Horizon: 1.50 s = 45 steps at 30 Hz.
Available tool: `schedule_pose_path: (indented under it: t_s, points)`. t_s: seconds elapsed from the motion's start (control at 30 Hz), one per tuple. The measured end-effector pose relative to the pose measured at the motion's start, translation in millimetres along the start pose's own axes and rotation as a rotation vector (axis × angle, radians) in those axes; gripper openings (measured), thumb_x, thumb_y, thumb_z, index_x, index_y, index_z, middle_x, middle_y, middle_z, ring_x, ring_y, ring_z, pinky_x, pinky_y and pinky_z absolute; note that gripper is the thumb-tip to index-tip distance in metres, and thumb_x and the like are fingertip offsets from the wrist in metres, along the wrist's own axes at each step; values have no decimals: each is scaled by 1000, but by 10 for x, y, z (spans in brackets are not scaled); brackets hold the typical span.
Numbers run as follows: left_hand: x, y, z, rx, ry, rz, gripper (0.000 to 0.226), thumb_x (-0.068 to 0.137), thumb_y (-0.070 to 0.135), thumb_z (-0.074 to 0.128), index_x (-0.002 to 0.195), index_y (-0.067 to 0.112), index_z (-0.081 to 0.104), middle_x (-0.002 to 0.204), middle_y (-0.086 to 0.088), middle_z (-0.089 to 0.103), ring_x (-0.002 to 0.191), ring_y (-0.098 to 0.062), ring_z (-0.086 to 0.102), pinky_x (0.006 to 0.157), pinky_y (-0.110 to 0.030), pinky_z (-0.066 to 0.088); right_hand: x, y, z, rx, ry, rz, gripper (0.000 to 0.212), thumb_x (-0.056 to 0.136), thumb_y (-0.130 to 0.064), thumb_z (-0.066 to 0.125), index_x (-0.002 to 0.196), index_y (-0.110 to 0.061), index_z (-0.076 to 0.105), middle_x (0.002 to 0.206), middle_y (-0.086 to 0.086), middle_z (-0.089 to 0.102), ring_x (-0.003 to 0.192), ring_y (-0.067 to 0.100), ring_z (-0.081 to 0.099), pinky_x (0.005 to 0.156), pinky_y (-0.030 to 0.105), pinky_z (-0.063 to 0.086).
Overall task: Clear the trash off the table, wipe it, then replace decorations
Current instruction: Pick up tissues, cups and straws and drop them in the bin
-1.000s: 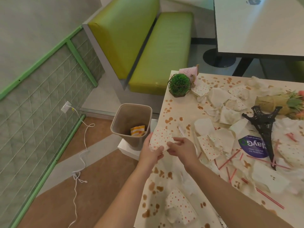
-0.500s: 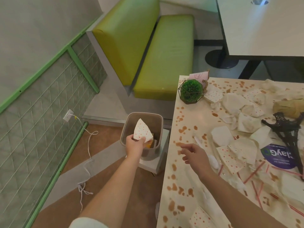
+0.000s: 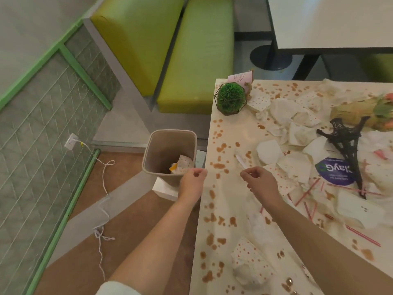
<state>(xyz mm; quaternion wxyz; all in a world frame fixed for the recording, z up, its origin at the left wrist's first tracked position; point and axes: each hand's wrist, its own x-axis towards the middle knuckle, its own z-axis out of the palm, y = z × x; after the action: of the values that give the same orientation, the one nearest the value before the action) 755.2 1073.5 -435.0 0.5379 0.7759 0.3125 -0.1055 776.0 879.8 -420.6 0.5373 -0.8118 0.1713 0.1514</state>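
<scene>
A cream table is spattered with brown stains and strewn with several crumpled napkins, red straws and a white wrapper. A tan trash bin stands on the floor beside the table's left edge, with a dotted napkin lying inside. My left hand hovers by the bin's near rim, fingers loosely curled, holding nothing. My right hand hangs over the table near the wrapper, also empty. Decorations on the table: a green ball plant in a wire frame, a black tower figure, a flower bouquet.
A green bench seat stands beyond the bin. Another table is at the back right. A white cable runs across the floor from a wall socket. A purple round sticker and a pink card lie on the table.
My left hand carried a dotted napkin from the table to the bin and let it go; the napkin now lies inside. My right hand released it and stayed over the table.
</scene>
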Motion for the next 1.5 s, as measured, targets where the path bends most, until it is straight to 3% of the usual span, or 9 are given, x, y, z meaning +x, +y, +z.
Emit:
schedule_pose_path:
  t_s: [0.1, 0.27, 0.4, 0.67, 0.83, 0.97, 1.2, 1.37, 1.5]
  points:
    - [-163, 58, 175, 37, -58, 21, 19, 97, 40, 54, 106, 24, 59, 102, 5, 64, 92, -12, 61, 68, -25, 47, -11, 92, -143, -15, 26, 3, 8, 90, -26, 65, 89, -18, 67, 90, -2, 68, 79, 19, 62, 76, 35, 52]
    - [-402, 40, 453, 138, -152, 78, 17, 95, 41, 57, 103, 27, 63, 98, 11, 64, 92, -10, 61, 84, -33, 52, -71, 229, -383, -101, 22, -2, 13, 94, -25, 60, 90, -16, 68, 90, -1, 68, 80, 16, 62, 67, 27, 48]
    - [-668, -29, 643, 214, -263, 103, 19, 92, 39, 63, 107, 27, 63, 96, 12, 60, 85, -10, 60, 66, -26, 49, -150, 383, -548, -201, -76, -13, 9, 93, -21, 61, 92, -19, 70, 88, -5, 68, 78, 14, 63, 73, 32, 54]
    - [-1102, -254, 979, 855, -251, 341, 71, 62, 66, 76, 120, 34, 49, 121, 9, 43, 117, -12, 41, 98, -34, 37, -270, 614, -857, -260, -73, -67, 8, 90, -21, 63, 87, -28, 68, 86, -4, 65, 78, 17, 63, 74, 36, 53]
    - [-1114, -378, 1092, 1049, -147, 365, 67, 70, 62, 72, 126, 32, 47, 124, 5, 42, 119, -18, 39, 96, -35, 29, -347, 700, -1022, -385, -100, -126, 11, 92, -18, 60, 96, -25, 67, 88, -4, 64, 72, 13, 60, 56, 23, 44]
    - [-1152, -420, 1154, 1050, -82, 377, 57, 77, 61, 65, 124, 32, 50, 121, 6, 47, 116, -16, 42, 96, -35, 29, -414, 830, -1173, -527, -136, -159, 14, 90, -18, 60, 99, -26, 67, 89, -8, 62, 71, 7, 58, 55, 23, 43]
    - [-1214, -387, 1211, 983, -50, 360, 41, 82, 57, 63, 113, 31, 56, 113, 10, 54, 111, -15, 46, 93, -33, 27, -449, 1006, -1232, -982, -235, -378, 34, 86, -35, 67, 119, -35, 64, 113, -6, 58, 108, 16, 50, 86, 31, 41]
    - [-1277, -332, 1231, 859, -32, 328, 36, 84, 59, 61, 108, 32, 58, 107, 13, 56, 107, -12, 48, 91, -33, 27, -447, 1085, -1167, -954, -198, -427, 24, 94, -23, 58, 116, -31, 65, 113, -6, 59, 111, 16, 48, 87, 29, 42]
    - [-1297, -309, 1187, 769, -13, 333, 29, 87, 55, 58, 103, 31, 59, 101, 16, 56, 102, -9, 50, 90, -32, 29, -483, 1056, -1143, -675, -122, -310, 17, 94, -19, 59, 106, -24, 69, 104, -6, 61, 98, 12, 57, 75, 25, 46]
